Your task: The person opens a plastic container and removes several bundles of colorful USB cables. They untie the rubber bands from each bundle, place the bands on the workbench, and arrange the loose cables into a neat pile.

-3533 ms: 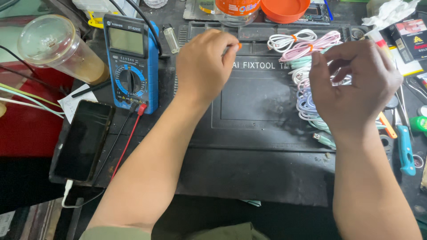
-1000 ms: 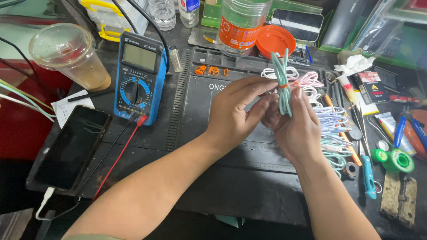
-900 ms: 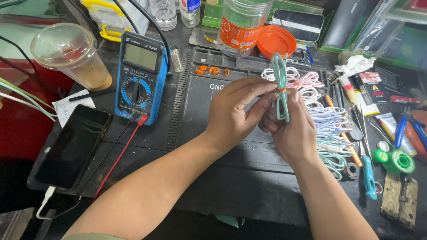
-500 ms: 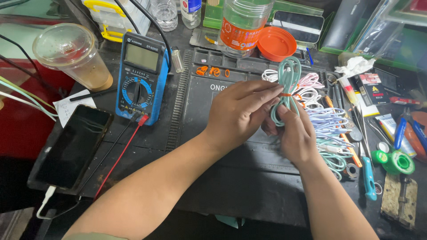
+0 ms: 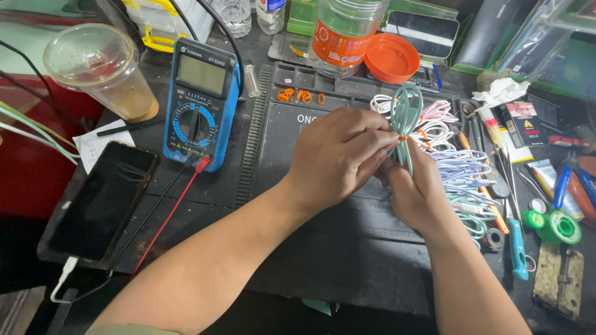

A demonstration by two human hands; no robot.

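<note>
Gripping the green cable coil (image 5: 406,118) at centre frame, the left hand (image 5: 338,155) and right hand (image 5: 419,189) pinch its orange tie (image 5: 403,138). Since a second ago, the loops have spread open above the tie, indicating a secured bundle. Other coils (image 5: 456,167) lie right.

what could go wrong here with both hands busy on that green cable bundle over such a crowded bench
The mint green cable bundle, pinched by the left hand and right hand, might spring loose, since only a thin orange tie binds it.
The loop could tangle in the cable pile beside it.
An elbow might bump the phone or iced drink cup.
</note>
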